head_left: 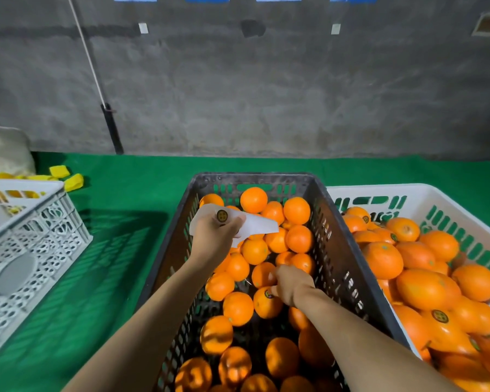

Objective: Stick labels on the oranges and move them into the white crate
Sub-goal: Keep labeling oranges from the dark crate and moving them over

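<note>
A black crate (pixel 348 267) in the middle holds several unlabelled oranges (pixel 253 200). My left hand (pixel 214 236) grips a white label backing sheet (pixel 259 226) above them; one round dark label (pixel 222 215) sits on the sheet. My right hand (pixel 290 284) reaches down into the black crate, its fingers on an orange (pixel 265 305) that bears a dark round label (pixel 268 293). To the right stands the white crate (pixel 425 193), full of oranges, some with labels (pixel 439 316).
A green cloth (pixel 119 222) covers the table. Another white perforated crate (pixel 26 241) stands at the left edge, with yellow pieces (pixel 68 176) behind it. A grey concrete wall (pixel 266 94) and a leaning pole (pixel 112 128) close the back.
</note>
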The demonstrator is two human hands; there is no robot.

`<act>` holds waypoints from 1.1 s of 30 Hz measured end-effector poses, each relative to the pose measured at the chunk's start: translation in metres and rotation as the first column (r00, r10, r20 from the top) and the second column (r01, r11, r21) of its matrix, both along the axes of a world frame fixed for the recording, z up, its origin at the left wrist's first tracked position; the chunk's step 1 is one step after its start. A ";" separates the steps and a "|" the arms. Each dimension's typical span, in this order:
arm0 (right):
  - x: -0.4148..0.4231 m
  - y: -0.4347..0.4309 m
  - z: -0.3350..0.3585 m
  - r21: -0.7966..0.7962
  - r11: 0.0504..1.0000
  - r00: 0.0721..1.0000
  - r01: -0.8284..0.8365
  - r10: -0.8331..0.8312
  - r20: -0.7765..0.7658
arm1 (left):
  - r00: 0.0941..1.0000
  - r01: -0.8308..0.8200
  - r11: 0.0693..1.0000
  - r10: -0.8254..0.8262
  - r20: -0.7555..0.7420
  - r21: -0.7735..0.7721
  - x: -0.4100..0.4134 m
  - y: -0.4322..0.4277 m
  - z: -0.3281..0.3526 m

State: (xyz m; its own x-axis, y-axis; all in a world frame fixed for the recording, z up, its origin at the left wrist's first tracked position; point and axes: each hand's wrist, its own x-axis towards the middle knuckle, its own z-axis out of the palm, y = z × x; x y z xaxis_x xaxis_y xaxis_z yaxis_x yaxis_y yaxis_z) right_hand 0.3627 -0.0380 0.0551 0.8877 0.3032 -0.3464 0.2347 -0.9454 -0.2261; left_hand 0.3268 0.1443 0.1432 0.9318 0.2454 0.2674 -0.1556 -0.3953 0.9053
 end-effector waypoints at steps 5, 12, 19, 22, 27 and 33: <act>-0.002 -0.003 -0.002 -0.043 0.998 0.999 0.034 -0.034 0.011 | 0.999 0.032 0.998 -0.031 -0.010 0.057 0.001 -0.001 -0.005; -0.005 0.003 -0.007 -0.367 0.866 0.940 -0.340 0.308 -0.145 | 1.000 0.023 0.993 -0.021 -0.020 0.115 -0.003 -0.002 -0.004; -0.002 0.002 -0.006 -0.436 0.784 0.874 -0.442 0.486 -0.013 | 1.000 0.011 0.993 -0.008 -0.024 0.117 -0.008 -0.002 0.000; -0.002 0.002 -0.002 -0.338 0.838 0.890 -0.428 0.456 0.004 | 1.000 0.000 0.996 0.002 -0.019 0.090 -0.010 0.002 0.001; -0.006 0.006 0.011 0.137 0.990 0.998 -0.020 0.011 0.065 | 0.983 -0.185 0.983 0.185 -0.010 -0.006 -0.009 0.006 0.005; 0.004 0.020 0.072 0.765 -0.002 0.705 0.644 -0.387 -0.594 | 0.953 -0.287 0.957 0.289 0.093 -0.029 -0.014 0.007 0.012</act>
State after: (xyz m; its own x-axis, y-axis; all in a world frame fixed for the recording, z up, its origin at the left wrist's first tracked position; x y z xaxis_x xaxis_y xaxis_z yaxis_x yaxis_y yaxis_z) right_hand 0.3666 -0.0179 0.1269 0.9241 -0.0245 -0.3814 -0.3761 0.1192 -0.9189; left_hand 0.3130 0.1508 0.1549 0.7913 0.5044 0.3457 -0.1230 -0.4226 0.8980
